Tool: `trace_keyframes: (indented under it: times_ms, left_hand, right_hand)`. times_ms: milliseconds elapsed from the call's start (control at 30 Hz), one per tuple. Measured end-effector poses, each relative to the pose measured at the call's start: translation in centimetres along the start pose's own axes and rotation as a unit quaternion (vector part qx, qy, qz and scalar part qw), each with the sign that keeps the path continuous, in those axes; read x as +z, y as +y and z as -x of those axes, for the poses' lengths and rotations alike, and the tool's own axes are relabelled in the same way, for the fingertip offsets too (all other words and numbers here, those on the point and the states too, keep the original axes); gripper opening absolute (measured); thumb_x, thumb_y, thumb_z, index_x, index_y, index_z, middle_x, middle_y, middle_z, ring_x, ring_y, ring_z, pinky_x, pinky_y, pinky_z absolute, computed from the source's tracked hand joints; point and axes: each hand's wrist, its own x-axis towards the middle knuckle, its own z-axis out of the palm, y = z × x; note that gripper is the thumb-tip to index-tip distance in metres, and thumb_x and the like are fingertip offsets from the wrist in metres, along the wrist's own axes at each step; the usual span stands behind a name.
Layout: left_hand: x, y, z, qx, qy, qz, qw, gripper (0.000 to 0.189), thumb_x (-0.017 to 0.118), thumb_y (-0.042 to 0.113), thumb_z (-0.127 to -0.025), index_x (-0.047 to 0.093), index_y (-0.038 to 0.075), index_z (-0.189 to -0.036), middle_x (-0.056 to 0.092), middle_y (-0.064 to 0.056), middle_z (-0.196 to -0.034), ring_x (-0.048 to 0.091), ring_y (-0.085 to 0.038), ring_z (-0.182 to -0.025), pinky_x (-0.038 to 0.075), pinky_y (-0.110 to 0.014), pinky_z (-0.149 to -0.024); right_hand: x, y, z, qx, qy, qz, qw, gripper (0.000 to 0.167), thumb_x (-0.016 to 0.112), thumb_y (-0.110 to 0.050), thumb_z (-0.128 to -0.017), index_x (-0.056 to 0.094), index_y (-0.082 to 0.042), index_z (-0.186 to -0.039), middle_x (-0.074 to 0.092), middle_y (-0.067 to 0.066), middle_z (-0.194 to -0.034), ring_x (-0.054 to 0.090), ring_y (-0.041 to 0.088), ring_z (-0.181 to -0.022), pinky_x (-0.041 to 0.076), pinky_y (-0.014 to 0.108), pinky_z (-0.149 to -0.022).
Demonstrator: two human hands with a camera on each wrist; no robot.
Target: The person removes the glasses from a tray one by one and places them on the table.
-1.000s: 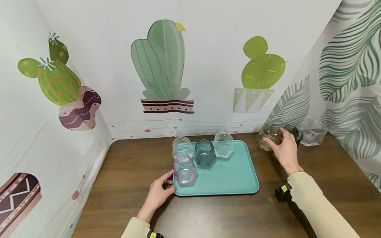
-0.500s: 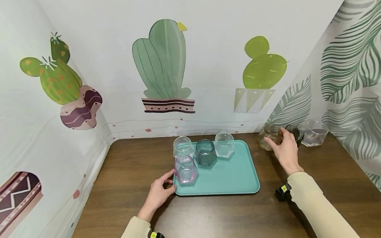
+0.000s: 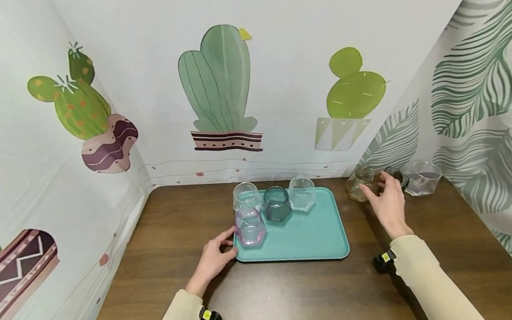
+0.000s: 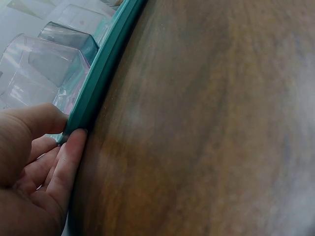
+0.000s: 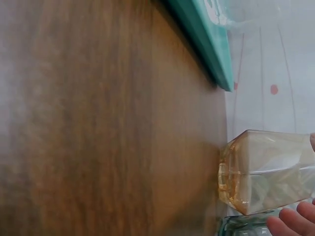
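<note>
My left hand (image 3: 211,260) holds the left front corner of a turquoise tray (image 3: 305,245), thumb and fingers at its rim (image 4: 93,86). On the tray stand a pink-tinted glass (image 3: 249,229) closest to that hand, a dark grey-blue glass (image 3: 277,205), and two clear glasses, one at the back left (image 3: 246,196) and one at the back right (image 3: 302,195). To the right of the tray, my right hand (image 3: 388,203) is spread beside an amber glass (image 5: 270,172), which stands upright on the table. Its fingertips (image 5: 290,221) reach between that glass and a dark glass (image 3: 399,178).
A clear, faintly tinted glass (image 3: 423,179) stands at the far right, near the leaf-patterned cloth (image 3: 481,166). A cactus-printed cloth (image 3: 279,104) hangs right behind the brown wooden table (image 3: 264,296).
My right hand has shifted slightly right, its thumb moving off to the right over the amber glass, which stays in place. The left hand and the tray look the same.
</note>
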Motion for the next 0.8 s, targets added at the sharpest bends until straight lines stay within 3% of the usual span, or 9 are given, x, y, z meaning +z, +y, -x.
trace_keyframes:
  times_ms: [300, 567, 800]
  left_hand:
    - [0.1, -0.1, 0.0, 0.000, 0.002, 0.004, 1.0000, 0.058, 0.076, 0.003, -0.087, 0.064, 0.009, -0.143, 0.072, -0.009, -0.123, 0.067, -0.022, -0.102, 0.051, -0.036, -0.088]
    - [0.0, -0.1, 0.0, 0.004, 0.006, 0.004, 1.0000, 0.058, 0.076, 0.003, -0.085, 0.065, 0.009, -0.142, 0.073, -0.009, -0.119, 0.067, -0.022, -0.102, 0.050, -0.039, -0.089]
    - [0.1, -0.1, 0.0, 0.001, 0.006, 0.006, 1.0000, 0.058, 0.076, 0.002, -0.086, 0.065, 0.009, -0.143, 0.073, -0.009, -0.121, 0.067, -0.022, -0.103, 0.051, -0.036, -0.087]
  right_hand:
    - [-1.2, -1.2, 1.6, -0.007, 0.028, -0.018, 0.9994, 0.065, 0.073, -0.026, -0.099, 0.046, 0.007, -0.149, 0.049, 0.031, -0.138, 0.057, 0.046, -0.120, 0.049, 0.055, -0.095]
    - [-1.5, -2.3, 3.1, -0.024, 0.048, -0.033, 0.9980, 0.058, 0.076, -0.020, -0.096, 0.053, 0.005, -0.143, 0.054, 0.027, -0.131, 0.060, 0.041, -0.115, 0.042, 0.017, -0.085]
    - [-1.2, -3.7, 4.4, -0.051, 0.027, -0.056, 0.9968, 0.058, 0.077, -0.018, -0.095, 0.053, 0.005, -0.143, 0.055, 0.025, -0.129, 0.059, 0.041, -0.115, 0.041, 0.013, -0.086]
